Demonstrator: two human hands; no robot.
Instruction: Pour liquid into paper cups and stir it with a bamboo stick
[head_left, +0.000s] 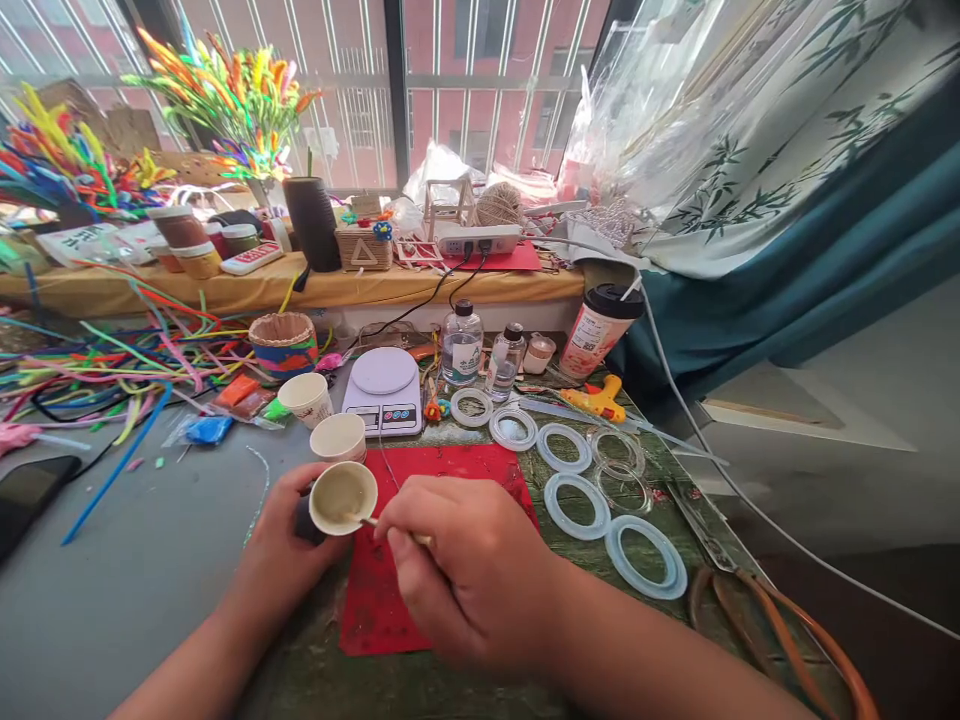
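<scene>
Paper cup, tilted toward the camera, pale liquid inside. It sits near centre, at the left edge of the red mat. Left hand wraps it from below and left, fingers closed round the cup wall. Right hand pinched shut on a thin wooden stick; stick tip lies inside the cup mouth, touching the liquid or rim, cannot tell which.

Just beyond the held cup: second cup, then a third further left and far. White scale stands right of these, at the far edge of the mat.

Right of the mat, on the green surface: pale blue rings, several, lying flat, some touching. Clear rings among them. Far of the rings, two clear bottles, a lidded drink cup, yellow glue gun.

Left: grey table, loose coloured pipe cleaners, striped bowl, phone at the left edge.

Far: yellow sill crowded with jars, black cylinder, power strip, twine ball. Curtain right.
</scene>
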